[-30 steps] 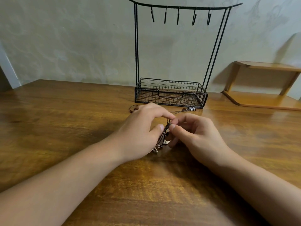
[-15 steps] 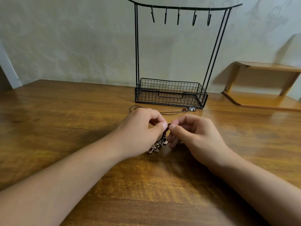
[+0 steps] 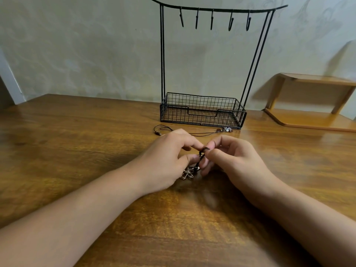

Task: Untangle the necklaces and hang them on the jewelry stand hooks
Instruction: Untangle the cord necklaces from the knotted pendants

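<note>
We are at the untangling step: none of the hooks (image 3: 212, 19) on the jewelry stand (image 3: 202, 110) carries anything yet. Our left hand (image 3: 167, 158) and right hand (image 3: 233, 160) meet over the desk (image 3: 77, 151), fingertips nearly touching, each pinching the dark cord knot (image 3: 203, 151) between thumb and forefinger. Below the pinch a silver flower-shaped pendant (image 3: 187, 174) hangs down to the desk, just beside the left thumb. A second stretch of thin dark cord (image 3: 200, 134) trails across the desk behind our hands toward a small beaded charm (image 3: 226, 129) lying just in front of the stand's wire basket.

We judge the next move calls for easing one loop out of the knot with small opposed pulls, keeping the pendant from catching, before any strand is lifted to a hook.

The knot itself is mostly covered by our fingertips, so we cannot tell how many necklaces are tangled there; the far cord may belong to the same bunch. A wooden shelf (image 3: 316, 81) sits at the right, cut off by the frame edge.
</note>
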